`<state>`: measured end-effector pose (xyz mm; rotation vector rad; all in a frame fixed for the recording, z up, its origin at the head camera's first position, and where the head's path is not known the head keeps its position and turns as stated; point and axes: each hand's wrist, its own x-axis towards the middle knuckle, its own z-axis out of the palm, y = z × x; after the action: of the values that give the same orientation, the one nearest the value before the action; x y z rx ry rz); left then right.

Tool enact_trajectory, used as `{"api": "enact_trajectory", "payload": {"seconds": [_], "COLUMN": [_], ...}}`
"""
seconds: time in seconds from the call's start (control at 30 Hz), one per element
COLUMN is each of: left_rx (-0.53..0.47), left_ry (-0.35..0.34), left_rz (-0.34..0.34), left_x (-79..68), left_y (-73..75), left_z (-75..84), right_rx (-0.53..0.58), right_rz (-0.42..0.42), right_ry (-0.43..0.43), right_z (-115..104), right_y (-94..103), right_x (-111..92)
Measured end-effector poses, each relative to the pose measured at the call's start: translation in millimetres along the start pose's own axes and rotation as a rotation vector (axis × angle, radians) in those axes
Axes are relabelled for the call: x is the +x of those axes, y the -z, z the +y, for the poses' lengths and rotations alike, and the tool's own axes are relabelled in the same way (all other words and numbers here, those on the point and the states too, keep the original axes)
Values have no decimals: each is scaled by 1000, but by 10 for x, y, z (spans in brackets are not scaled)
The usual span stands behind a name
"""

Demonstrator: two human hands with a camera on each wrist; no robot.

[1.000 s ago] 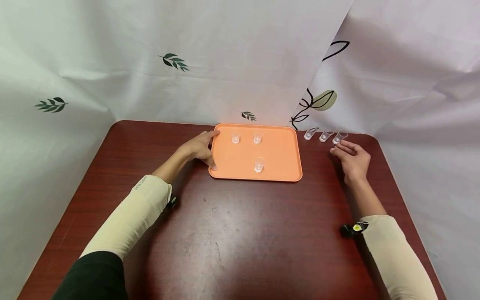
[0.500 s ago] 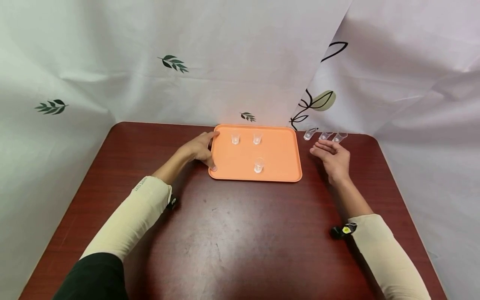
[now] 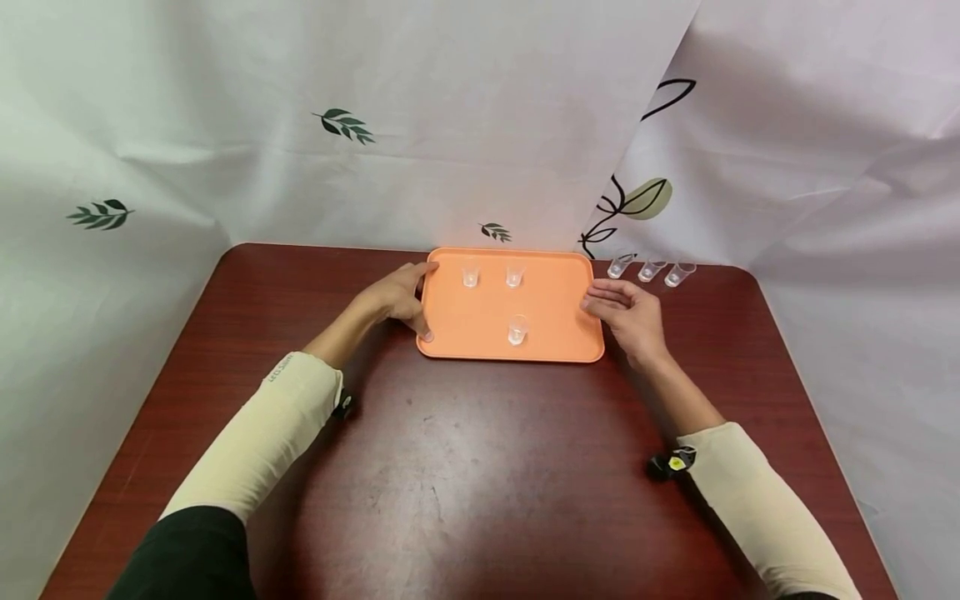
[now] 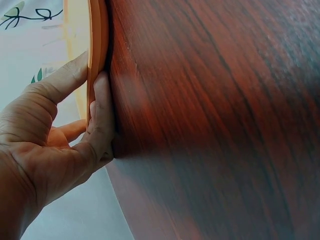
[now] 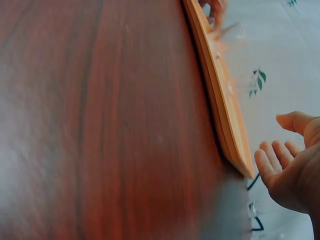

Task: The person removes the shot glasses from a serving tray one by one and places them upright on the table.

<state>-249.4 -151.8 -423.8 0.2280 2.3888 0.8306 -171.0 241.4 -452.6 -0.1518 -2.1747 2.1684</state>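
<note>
An orange tray lies flat near the back of the table. On it stand three small clear cups: a back-left cup, a back-middle cup and a front cup. My left hand grips the tray's left end; in the left wrist view, the thumb is over the orange rim and fingers are bent against its outer side. At the tray's right edge hovers my right hand, holding nothing. Its fingers are relaxed and apart from the tray in the right wrist view.
To the right of the tray, three more clear cups stand in a row along the back edge: a left one, a middle one and a right one. A white leaf-patterned curtain hangs behind the dark red table.
My right hand has moved left, away from the row of three cups, to the tray's right edge. The left hand, the tray and the cups have stayed in place.
</note>
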Motion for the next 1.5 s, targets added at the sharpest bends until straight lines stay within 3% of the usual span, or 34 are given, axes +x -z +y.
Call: {"api": "enact_trajectory", "payload": {"seconds": [0.53,1.0,1.5], "left_rx": [62,26,43], "left_ry": [1,2,5], "left_rz": [13,9,13], "left_x": [4,-8,2], "left_y": [1,-12,-21], "left_z": [21,27,5], "right_rx": [-83,-72,-122], "right_rz": [-150,-336,-354], "right_ry": [-6,-71,-61], "right_z": [35,91,136], "right_y": [-331,-555,-708], "right_x": [-135,-236,-287]}}
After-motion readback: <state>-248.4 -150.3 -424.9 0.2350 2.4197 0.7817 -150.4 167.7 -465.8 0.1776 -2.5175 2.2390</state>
